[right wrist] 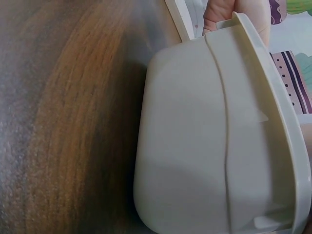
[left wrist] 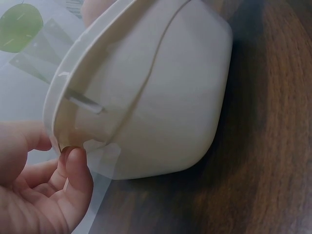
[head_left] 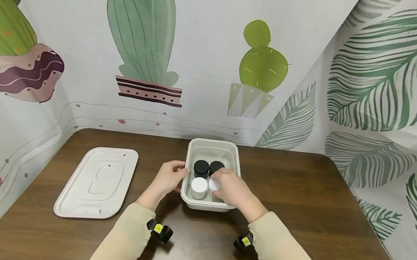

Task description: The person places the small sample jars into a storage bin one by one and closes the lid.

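Observation:
A cream plastic container (head_left: 208, 208) stands upright on the table, holding several small round jars. Two have black lids (head_left: 201, 167), side by side toward the middle; a white-lidded jar (head_left: 199, 187) sits in front on the left, another white jar (head_left: 213, 185) on the right. My left hand (head_left: 167, 178) pinches the container's left rim between thumb and fingers, which the left wrist view shows close up. Reaching in over the right side, my right hand (head_left: 234, 191) has its fingers around the right white jar and partly covers it. In the right wrist view the container wall (right wrist: 185, 136) hides those fingertips.
A flat cream lid (head_left: 98, 182) lies on the brown wooden table (head_left: 299, 205) to the left of the container. Patterned cloth (head_left: 207, 63) with cacti and leaves hangs behind the table and along its sides.

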`<state>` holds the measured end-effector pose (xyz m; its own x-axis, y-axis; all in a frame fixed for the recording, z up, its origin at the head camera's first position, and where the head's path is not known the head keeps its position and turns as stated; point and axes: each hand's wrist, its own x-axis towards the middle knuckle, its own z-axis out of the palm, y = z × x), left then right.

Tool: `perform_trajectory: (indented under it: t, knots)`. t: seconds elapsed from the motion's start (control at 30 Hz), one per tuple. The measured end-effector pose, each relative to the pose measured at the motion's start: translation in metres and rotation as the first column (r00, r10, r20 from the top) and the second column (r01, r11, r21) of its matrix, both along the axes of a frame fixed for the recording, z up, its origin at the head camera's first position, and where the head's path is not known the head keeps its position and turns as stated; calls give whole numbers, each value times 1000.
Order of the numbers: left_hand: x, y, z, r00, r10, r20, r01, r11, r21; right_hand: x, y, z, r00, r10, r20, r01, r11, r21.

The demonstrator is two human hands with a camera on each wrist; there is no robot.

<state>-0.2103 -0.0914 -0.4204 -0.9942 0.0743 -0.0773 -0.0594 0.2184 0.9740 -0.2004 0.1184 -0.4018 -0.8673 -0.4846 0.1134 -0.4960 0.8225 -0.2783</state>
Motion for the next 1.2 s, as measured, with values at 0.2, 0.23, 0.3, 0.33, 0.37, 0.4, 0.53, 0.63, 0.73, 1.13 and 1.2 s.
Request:
perform_trajectory:
  t: [0.2,0.23,0.3,0.33,0.37,0.4,0.53,0.63,0.73,1.13,1.2]
  knots:
    - [-1,2,-1,999,19,48,-19,1000,-1,0,0,0,1000,-15,0,15,1000,-8]
    - [-1,2,-2,999,21,47,-20,1000,-2,0,0,0,1000,-17,-2,17,1000,-11]
    - [0,2,-3,999,23,39,-22,1000,-7,0,0,0,1000,-18,-7,18,1000,-19]
    - [0,3,-3,999,24,34,-24,1000,-9,0,0,0,1000,-19,-10,19,1000,-20]
    - [0,3,-3,999,27,32,-26,1000,-9,0,0,0,1000,-20,-13,19,1000,-21]
    - [1,3,-3,999,27,27,-27,1000,-11,0,1,0,1000,-18,-18,17,1000,-21]
    - [1,3,-3,999,26,18,-26,1000,-5,0,2,1,999,-25,-27,24,999,-28]
    - [0,2,-4,1000,25,14,-24,1000,-12,0,1,1,999,-50,-20,49,998,-49]
    - [1,1,-3,1000,26,5,-26,999,-44,1,1,-1,997,-72,-18,70,994,-86]
    - [9,-13,2,996,28,-87,-49,966,-254,7,-1,3,990,-74,-123,47,976,-210]
    - [10,-16,2,994,23,-106,-51,962,-269,7,-2,4,991,-69,-116,41,973,-228]
